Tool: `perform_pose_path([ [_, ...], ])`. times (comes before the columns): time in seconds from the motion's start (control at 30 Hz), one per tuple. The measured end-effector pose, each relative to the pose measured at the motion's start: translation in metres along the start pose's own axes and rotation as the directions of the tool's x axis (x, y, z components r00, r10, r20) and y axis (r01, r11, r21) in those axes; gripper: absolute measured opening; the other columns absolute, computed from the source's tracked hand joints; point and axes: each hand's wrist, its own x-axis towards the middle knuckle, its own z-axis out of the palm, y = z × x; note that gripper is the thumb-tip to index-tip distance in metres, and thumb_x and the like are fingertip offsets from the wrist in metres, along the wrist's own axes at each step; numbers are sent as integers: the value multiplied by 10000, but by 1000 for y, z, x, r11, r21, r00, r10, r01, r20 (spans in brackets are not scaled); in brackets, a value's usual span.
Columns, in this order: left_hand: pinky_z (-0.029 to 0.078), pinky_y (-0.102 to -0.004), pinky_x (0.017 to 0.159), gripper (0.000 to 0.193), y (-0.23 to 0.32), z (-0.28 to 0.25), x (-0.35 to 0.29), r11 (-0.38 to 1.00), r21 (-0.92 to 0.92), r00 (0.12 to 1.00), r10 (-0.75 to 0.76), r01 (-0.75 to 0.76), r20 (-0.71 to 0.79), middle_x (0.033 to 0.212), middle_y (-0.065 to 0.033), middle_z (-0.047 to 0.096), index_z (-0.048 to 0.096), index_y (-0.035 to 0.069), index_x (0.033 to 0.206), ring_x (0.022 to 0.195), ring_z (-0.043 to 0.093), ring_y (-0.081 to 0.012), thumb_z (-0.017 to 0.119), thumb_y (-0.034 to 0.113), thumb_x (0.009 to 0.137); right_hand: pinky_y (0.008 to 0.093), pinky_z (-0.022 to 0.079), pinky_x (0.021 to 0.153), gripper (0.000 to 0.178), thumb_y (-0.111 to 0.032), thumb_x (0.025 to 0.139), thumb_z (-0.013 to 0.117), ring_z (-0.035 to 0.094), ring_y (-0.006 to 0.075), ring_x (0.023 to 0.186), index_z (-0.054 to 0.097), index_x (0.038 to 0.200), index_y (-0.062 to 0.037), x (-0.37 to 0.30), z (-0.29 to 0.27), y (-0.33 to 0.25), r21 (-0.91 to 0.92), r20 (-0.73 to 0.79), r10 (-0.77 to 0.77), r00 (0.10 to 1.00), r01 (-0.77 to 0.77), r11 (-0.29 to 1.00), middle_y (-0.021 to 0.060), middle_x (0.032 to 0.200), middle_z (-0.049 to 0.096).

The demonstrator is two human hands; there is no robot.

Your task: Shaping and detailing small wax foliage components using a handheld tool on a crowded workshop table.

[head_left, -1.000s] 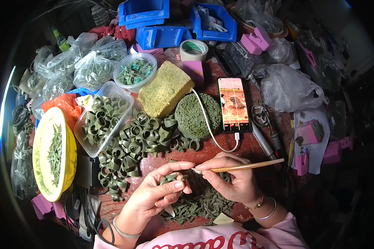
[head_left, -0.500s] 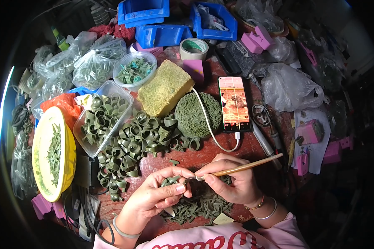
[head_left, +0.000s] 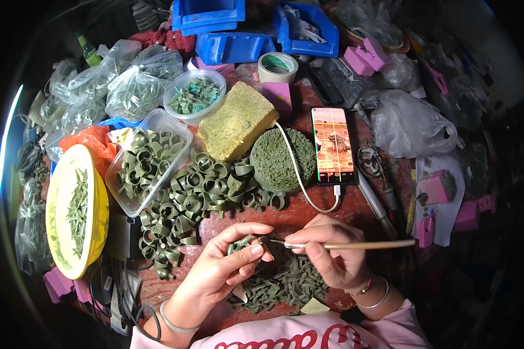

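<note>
My left hand (head_left: 230, 260) pinches a small dark green ring (head_left: 240, 245) between thumb and fingers, so part of it is hidden. Opposite it, my right hand (head_left: 335, 253) grips a slim wooden-handled tool (head_left: 370, 245) like a pen. The tool's thin metal tip points left and meets the piece at the left fingertips; whether it touches is too small to tell. Beneath both hands lie many dark green slivers (head_left: 285, 286) on the red tabletop (head_left: 262, 218). Beyond the left hand spreads a heap of similar green rings (head_left: 183, 200).
More rings fill a clear plastic tub (head_left: 190, 138). Around it are a yellow-rimmed bowl (head_left: 102, 218), a yellow sponge block (head_left: 236, 122), a round green porous pad (head_left: 282, 160) and a phone (head_left: 334, 145) on a white cable (head_left: 301, 185). Blue bins (head_left: 234, 49) and plastic bags (head_left: 413, 125) stand farther back.
The tool's handle has swung down from slanting up-right to nearly level, with my right hand turning. My left hand keeps its pinch. The whole view has shifted slightly.
</note>
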Motion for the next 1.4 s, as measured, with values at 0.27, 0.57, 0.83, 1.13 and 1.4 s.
perform_pose_path([
  [0.27,255,-130,401,258,-1,-2,1,998,54,1000,12,-14,21,893,-99,664,569,49,1180,510,402,-6,582,52,922,297,487,587,149,-24,866,602,613,206,677,654,1005,-12,3,3,-1,-53,43,-12,999,14,999,100,822,640],
  [0.57,244,-132,405,254,0,0,-1,999,34,1000,-13,13,15,882,-105,657,568,43,1173,499,389,-8,582,48,919,293,490,594,151,-33,876,593,611,199,682,649,1015,-15,1,1,0,-41,11,45,999,-45,998,93,858,657],
  [0.83,249,-132,405,262,1,0,-1,999,24,999,-36,35,5,886,-111,662,564,43,1180,503,393,-12,581,43,918,275,517,628,163,-47,880,553,636,171,695,678,978,-12,0,4,-3,-37,78,5,997,-2,999,93,825,656],
  [1.13,248,-133,403,248,1,-1,0,999,19,999,-33,33,12,888,-111,658,575,44,1166,503,395,-13,578,39,919,275,520,621,160,-27,874,552,632,170,687,675,975,-13,2,5,-3,-42,70,-14,997,17,999,90,842,661],
  [1.4,249,-129,402,257,1,-1,-1,999,9,999,-45,45,-10,886,-115,658,574,44,1170,495,391,-10,585,37,914,274,516,611,161,-22,866,564,629,169,688,679,978,-15,1,5,-2,-33,56,-13,998,15,999,86,847,659],
])
